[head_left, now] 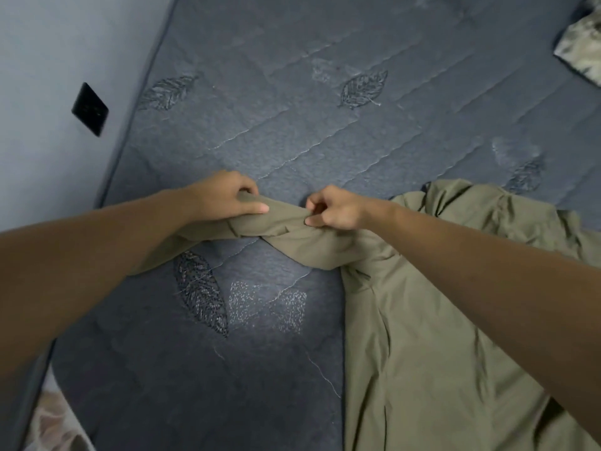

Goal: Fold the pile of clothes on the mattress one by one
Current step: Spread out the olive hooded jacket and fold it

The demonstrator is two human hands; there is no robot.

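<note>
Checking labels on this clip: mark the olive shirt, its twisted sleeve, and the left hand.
olive shirt [422,336]: head view, on the flat body panel.
twisted sleeve [286,222]: head view, mid-sleeve between the hands.
left hand [224,198]: head view, back of the hand.

Olive garment [422,336] spread crumpled on blue quilted mattress [292,109], right side; one part (sleeve?) twisted, stretched leftward, partly lifted.

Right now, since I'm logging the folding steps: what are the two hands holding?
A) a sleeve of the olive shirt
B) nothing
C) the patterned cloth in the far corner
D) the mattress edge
A: the left hand and the right hand both grip the twisted sleeve of the olive shirt, which lies on the mattress.
</note>
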